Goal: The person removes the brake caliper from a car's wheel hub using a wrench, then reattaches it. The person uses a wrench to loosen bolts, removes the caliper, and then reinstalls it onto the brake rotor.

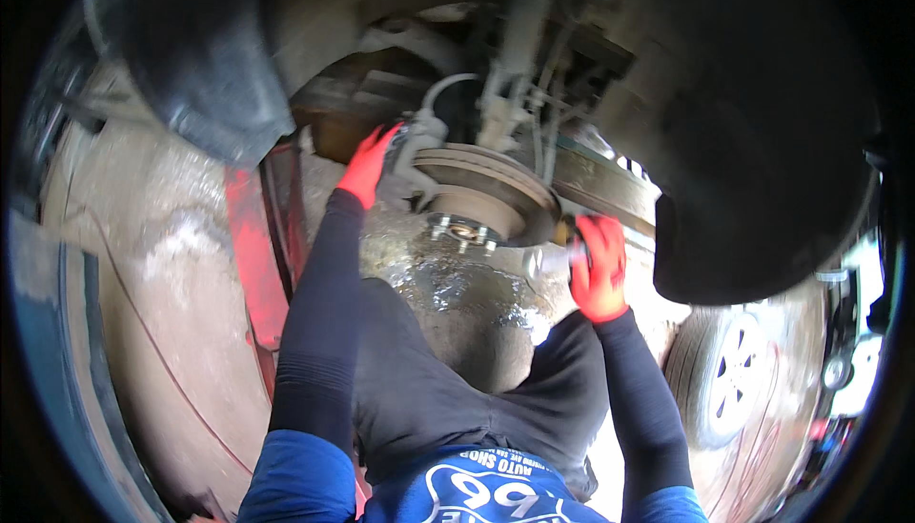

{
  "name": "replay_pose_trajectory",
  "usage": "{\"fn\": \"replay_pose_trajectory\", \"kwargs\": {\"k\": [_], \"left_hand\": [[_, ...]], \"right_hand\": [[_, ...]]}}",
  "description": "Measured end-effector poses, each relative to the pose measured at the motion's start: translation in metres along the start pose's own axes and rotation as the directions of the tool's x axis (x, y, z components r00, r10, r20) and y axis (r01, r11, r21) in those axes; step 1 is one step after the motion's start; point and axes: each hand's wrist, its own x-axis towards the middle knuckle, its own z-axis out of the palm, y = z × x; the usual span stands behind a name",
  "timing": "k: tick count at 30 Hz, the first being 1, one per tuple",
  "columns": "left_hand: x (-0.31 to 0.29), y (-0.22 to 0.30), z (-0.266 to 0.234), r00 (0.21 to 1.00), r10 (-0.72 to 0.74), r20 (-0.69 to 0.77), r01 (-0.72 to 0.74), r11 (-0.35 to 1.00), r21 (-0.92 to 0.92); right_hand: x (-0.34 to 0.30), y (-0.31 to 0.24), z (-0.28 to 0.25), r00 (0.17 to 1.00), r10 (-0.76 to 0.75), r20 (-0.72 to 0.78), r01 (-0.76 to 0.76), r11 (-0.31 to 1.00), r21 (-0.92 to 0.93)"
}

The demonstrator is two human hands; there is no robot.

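My left hand (368,169), in a red glove, is at the brake caliper (425,140) on the left side of the rusty brake disc (491,185). Its fingers curl against the caliper's outer edge, partly lost in shadow. Wheel studs (462,232) stick out from the hub at the disc's near face. My right hand (599,271), also red-gloved, is closed to the right of the disc, around something blurred with a yellowish end that I cannot make out. A strut (515,70) rises behind the disc.
Dark wheel-arch liner (762,142) hangs at the right, and another dark panel (205,66) at upper left. A red metal bar (255,256) stands left of my legs. One wheel with a tyre (724,375) rests at lower right. A thin hose (143,318) crosses the floor.
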Motion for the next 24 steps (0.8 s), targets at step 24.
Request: {"fn": "replay_pose_trajectory", "kwargs": {"k": [24], "left_hand": [[0.091,-0.04,-0.137,0.673,0.244,0.698,-0.737,0.138,0.662]], "right_hand": [[-0.576,-0.061,-0.058,0.038,0.997,-0.073,-0.83,-0.009,-0.558]]}}
